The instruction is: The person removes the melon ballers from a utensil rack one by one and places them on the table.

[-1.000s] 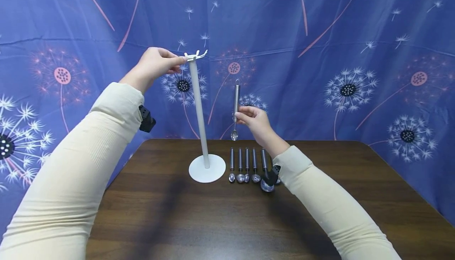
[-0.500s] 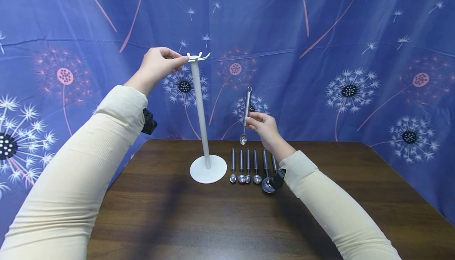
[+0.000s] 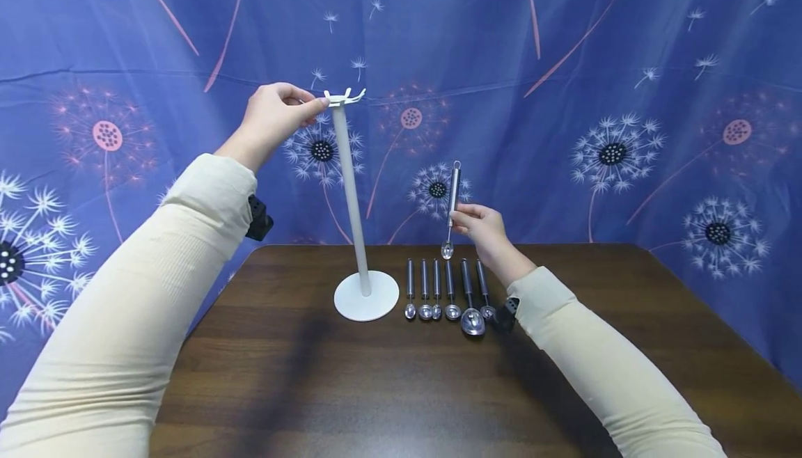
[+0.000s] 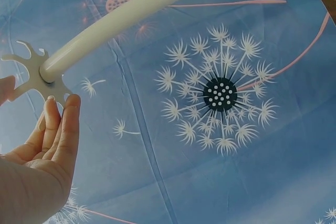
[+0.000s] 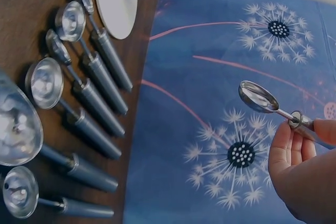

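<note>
My left hand [image 3: 273,115] is up at the top of the white stand [image 3: 352,197], pinching one prong of its hooked crown [image 4: 35,72] between thumb and fingertips. Off to the right, above the table, my right hand [image 3: 485,230] pinches a steel melon baller [image 3: 453,197] low on its handle. That melon baller stands nearly upright, its hanging loop at the top and its small oval bowl [image 5: 258,97] at the bottom. Below it, several more metal scoops [image 3: 436,284] lie side by side on the table, bowls toward me. The largest scoop [image 3: 473,320] is near the right end of the row.
The stand's round white base [image 3: 366,296] rests on the dark wooden table [image 3: 376,388], left of the row of scoops. A blue dandelion-print cloth [image 3: 501,96] hangs behind the table's far edge.
My right hand has moved right and slightly down with the melon baller, away from the stand. The rightmost scoops are now less covered by my wrist. My left hand stays on the crown.
</note>
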The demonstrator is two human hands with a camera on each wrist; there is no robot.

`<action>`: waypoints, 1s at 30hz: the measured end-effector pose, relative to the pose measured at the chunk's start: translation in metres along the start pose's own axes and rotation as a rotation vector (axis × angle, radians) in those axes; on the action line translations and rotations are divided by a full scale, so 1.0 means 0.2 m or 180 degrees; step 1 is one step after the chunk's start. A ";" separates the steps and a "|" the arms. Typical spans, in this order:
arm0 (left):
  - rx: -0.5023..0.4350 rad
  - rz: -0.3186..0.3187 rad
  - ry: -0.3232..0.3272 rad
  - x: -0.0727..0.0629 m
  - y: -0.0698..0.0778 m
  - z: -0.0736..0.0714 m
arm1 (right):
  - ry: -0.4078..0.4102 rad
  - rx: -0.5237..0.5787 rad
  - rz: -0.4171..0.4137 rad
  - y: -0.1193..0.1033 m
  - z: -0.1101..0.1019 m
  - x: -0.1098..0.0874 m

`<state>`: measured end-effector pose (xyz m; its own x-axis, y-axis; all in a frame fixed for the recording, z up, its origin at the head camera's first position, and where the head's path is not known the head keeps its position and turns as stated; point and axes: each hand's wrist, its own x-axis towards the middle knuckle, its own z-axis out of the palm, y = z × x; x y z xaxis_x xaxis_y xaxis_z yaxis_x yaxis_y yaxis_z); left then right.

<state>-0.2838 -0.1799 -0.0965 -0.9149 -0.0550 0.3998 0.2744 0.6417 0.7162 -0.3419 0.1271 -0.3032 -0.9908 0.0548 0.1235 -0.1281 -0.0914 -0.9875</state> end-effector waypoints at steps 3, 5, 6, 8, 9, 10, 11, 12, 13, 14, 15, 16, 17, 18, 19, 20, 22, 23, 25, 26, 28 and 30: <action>0.0041 0.0013 0.0022 0.00 0.00 -0.01 | 0.0017 -0.0083 0.0039 0.01 -0.02 0.00; 0.0098 0.0007 0.0020 0.00 -0.01 -0.01 | 0.0045 -0.0167 0.0065 0.01 -0.04 0.00; 0.0115 -0.0007 0.0019 0.00 -0.01 -0.01 | 0.0063 -0.0196 0.0083 0.02 -0.05 0.00; 0.0135 -0.0039 0.0018 0.00 -0.01 -0.01 | 0.0102 -0.0261 0.0109 0.03 -0.07 0.00; 0.0133 -0.0056 0.0017 -0.01 -0.02 -0.01 | 0.0113 -0.0274 0.0109 0.03 -0.08 0.00; 0.0116 -0.0071 0.0015 -0.01 -0.02 -0.01 | 0.0132 -0.0309 0.0129 0.04 -0.09 0.00; 0.0081 -0.0104 0.0018 -0.01 -0.02 -0.01 | 0.0141 -0.0324 0.0145 0.05 -0.10 0.00; 0.0037 -0.0136 0.0018 -0.01 -0.03 -0.01 | 0.0141 -0.0326 0.0162 0.05 -0.11 0.00; 0.0002 -0.0159 0.0019 -0.02 -0.03 -0.01 | 0.0142 -0.0348 0.0182 0.06 -0.12 0.00; -0.0047 -0.0177 0.0011 -0.02 -0.03 0.00 | 0.0134 -0.0339 0.0199 0.06 -0.13 -0.01; -0.0093 -0.0197 0.0010 -0.02 -0.03 0.00 | 0.0125 -0.0334 0.0216 0.06 -0.15 -0.01; -0.0135 -0.0214 0.0008 -0.02 -0.03 0.00 | 0.0114 -0.0352 0.0244 0.06 -0.16 -0.01; -0.0179 -0.0238 0.0009 -0.02 -0.03 0.00 | 0.0088 -0.0353 0.0263 0.06 -0.17 -0.01; -0.0209 -0.0242 0.0008 -0.01 -0.03 0.00 | 0.0074 -0.0385 0.0291 0.06 -0.18 -0.01; -0.0245 -0.0250 0.0006 -0.01 -0.03 0.00 | 0.0064 -0.0421 0.0316 0.06 -0.19 -0.01; -0.0272 -0.0259 0.0004 -0.01 -0.03 0.00 | 0.0045 -0.0466 0.0342 0.06 -0.20 -0.01; -0.0321 -0.0282 0.0014 -0.01 -0.03 0.01 | -0.0002 -0.0577 0.0396 0.07 -0.22 -0.02; -0.0347 -0.0290 0.0009 -0.01 -0.03 0.01 | -0.0023 -0.0605 0.0418 0.07 -0.24 -0.02; -0.0374 -0.0255 -0.0012 -0.01 -0.03 0.02 | -0.0033 -0.0668 0.0476 0.08 -0.27 -0.02; -0.0397 -0.0246 -0.0015 -0.01 -0.03 0.02 | -0.0041 -0.0709 0.0508 0.09 -0.29 -0.02; -0.0464 -0.0230 0.0003 -0.01 -0.03 0.02 | -0.0073 -0.0735 0.0545 0.11 -0.32 -0.02; -0.0496 -0.0207 0.0051 -0.01 -0.03 0.02 | -0.0108 -0.0791 0.0607 0.13 -0.34 -0.02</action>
<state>-0.2855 -0.1804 -0.1045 -0.9278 -0.1055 0.3578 0.2584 0.5099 0.8205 -0.3386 0.1922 -0.3356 -0.9974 0.0264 -0.0673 0.0705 0.1491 -0.9863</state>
